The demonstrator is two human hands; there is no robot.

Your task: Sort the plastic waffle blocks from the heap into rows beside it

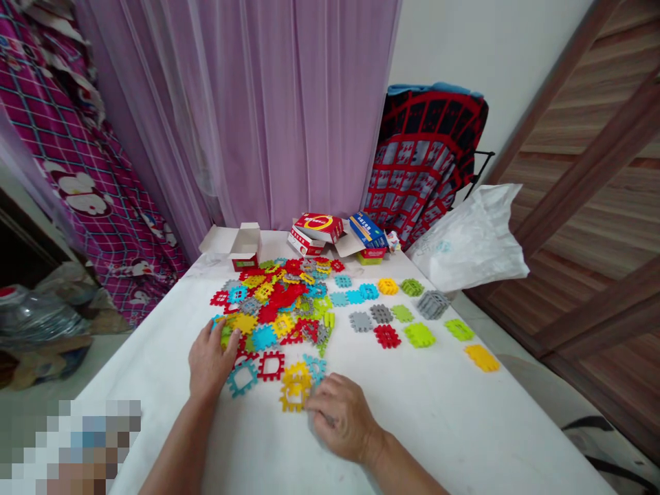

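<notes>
My left hand (210,357) lies at the left edge of a heap of plastic building pieces, fingers spread and touching a green piece (225,335) and a yellow piece (243,323). Beside it are a blue square frame (249,388) and a red square frame (279,367) with notched edges. My right hand (344,418) is low over the table, its index finger at the edge of a yellow frame (293,407). Its other fingers are bent, with thumb and index apart and nothing visibly held. Another blue frame (315,368) lies just above the yellow one.
Sorted small stacks stand at the right, including a grey stack (433,304), red pieces (387,336) and yellow pieces (482,357). Open cardboard boxes (320,227) line the back of the white table (423,419). A white plastic bag (469,240) sits at the right edge.
</notes>
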